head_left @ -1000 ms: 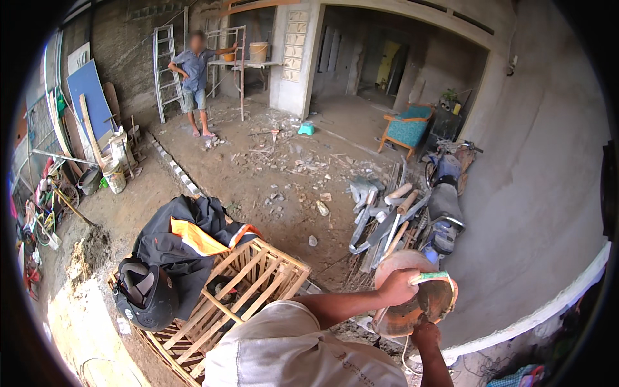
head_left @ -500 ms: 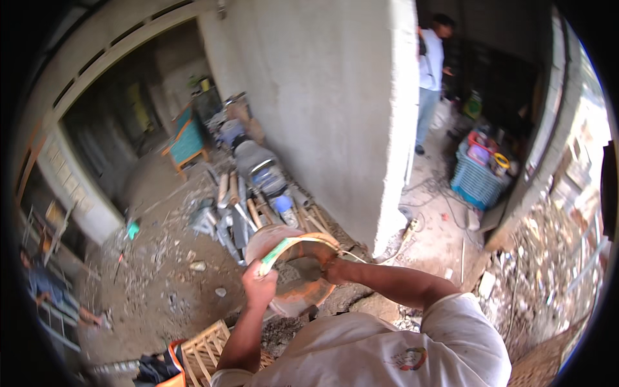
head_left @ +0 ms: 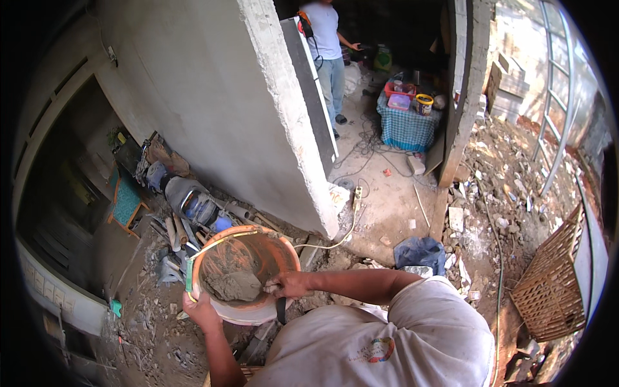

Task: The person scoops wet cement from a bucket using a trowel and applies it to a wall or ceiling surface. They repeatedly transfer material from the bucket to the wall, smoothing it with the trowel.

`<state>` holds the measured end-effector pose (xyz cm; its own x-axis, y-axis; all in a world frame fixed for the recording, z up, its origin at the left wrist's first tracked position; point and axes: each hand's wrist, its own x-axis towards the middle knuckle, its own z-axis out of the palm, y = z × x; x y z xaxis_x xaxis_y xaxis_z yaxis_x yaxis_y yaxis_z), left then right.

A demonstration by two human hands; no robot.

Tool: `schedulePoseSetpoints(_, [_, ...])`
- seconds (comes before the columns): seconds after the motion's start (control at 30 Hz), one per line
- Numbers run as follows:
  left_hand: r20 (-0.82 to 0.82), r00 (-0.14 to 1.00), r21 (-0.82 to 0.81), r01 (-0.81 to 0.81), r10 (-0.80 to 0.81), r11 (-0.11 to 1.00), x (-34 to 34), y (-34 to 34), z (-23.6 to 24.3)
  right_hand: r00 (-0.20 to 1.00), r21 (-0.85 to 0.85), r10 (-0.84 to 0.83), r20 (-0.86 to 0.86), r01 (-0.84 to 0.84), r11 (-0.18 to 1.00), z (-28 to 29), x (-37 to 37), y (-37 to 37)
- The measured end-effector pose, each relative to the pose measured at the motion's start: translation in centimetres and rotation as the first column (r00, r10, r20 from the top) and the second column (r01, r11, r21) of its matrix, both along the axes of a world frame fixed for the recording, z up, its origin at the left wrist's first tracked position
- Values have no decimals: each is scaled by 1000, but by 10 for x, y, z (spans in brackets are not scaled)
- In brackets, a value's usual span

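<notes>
An orange bucket (head_left: 293,248) stands in front of me, tilted slightly, with grey wet mortar (head_left: 222,261) inside. A smooth, flat grey patch lies in the mortar; I cannot tell whether it is a lump or a coated blade. My left hand (head_left: 202,309) is closed at the near left of the rim, around the lower end of the pale bucket handle (head_left: 189,274), which has a green grip. At the near right, my right hand (head_left: 288,284) is closed over the rim, fingertips inside the bucket. A dark strap-like piece (head_left: 282,310) hangs just below it.
A motorcycle (head_left: 187,197) leans near the plastered wall (head_left: 193,97), with wood and pipes beside it. A power strip (head_left: 357,198) and cable lie by the doorway. Inside stand a person (head_left: 329,58) and a cloth-covered table (head_left: 406,132). Rubble and a woven basket (head_left: 548,284) are right.
The view has swung to the right. The bucket has turned more upright, so the mortar inside now shows. Both hands have come down with it, still at its handle and rim.
</notes>
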<state>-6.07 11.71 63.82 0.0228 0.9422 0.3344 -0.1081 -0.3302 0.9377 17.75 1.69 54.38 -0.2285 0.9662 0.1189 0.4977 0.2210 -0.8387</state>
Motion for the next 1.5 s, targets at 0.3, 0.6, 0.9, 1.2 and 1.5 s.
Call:
schedulePoseSetpoints(0.3, [-19, 1000, -8, -5, 5, 1000, 9, -5, 6, 822, 70, -202, 533, 195, 978, 40, 2, -32])
schedulePoseSetpoints(0.6, [-52, 998, 34, -43, 45, 998, 8, -1, -16, 803, -90, -107, 586, 196, 976, 19, -1, -37])
schedulePoseSetpoints(0.9, [-113, 991, 68, -68, 75, 995, -2, 3, -23, 844, -37, -188, 503, 238, 971, 11, 4, -29])
schedulePoseSetpoints(1.2, [-180, 981, 51, -59, 67, 997, 5, -8, -16, 739, -86, 0, 674, 79, 993, -4, 10, -27])
schedulePoseSetpoints(1.5, [-185, 977, 67, -94, 105, 993, 3, -6, -15, 704, -232, 112, 702, 77, 970, 20, 5, -32])
